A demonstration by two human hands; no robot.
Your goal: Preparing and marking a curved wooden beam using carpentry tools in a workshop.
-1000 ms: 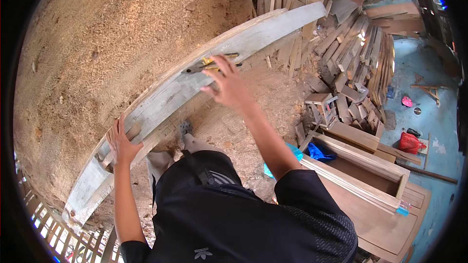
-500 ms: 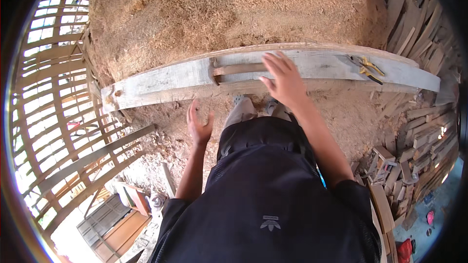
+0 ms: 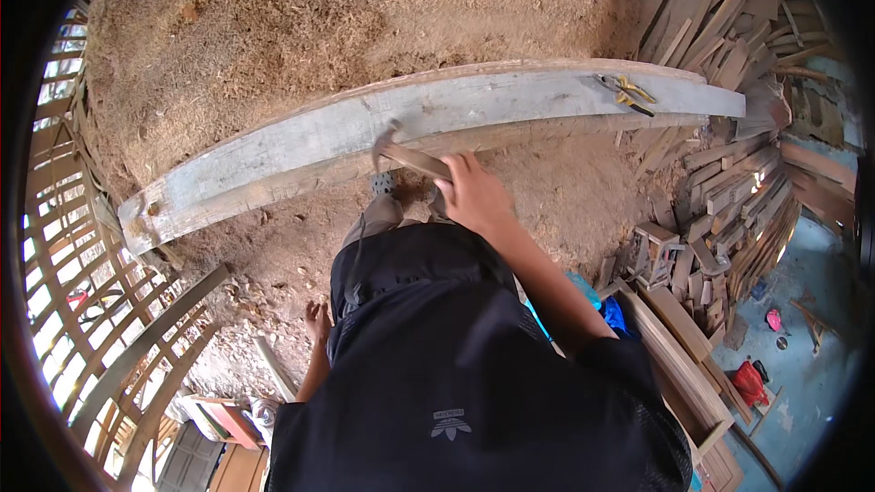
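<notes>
A long grey weathered wooden beam (image 3: pixel 301 141) lies across the sawdust-covered ground in front of me. My right hand (image 3: pixel 472 193) is shut on the wooden handle of a hammer (image 3: pixel 401 153), whose metal head rests against the beam's near edge. My left hand (image 3: pixel 317 321) hangs low beside my hip, fingers apart, holding nothing. A pair of yellow-handled pliers (image 3: pixel 625 93) lies on the beam's right end. My dark shirt hides the ground below me.
A big heap of sawdust (image 3: pixel 301 27) rises behind the beam. Stacked wood offcuts (image 3: pixel 729 219) pile up at the right, with a wooden box frame (image 3: pixel 679 346) below them. A slatted wooden fence (image 3: pixel 100 310) runs along the left.
My right hand left the top of the beam and now grips the hammer at its near edge. My left hand dropped lower beside my hip. The view shifted slightly.
</notes>
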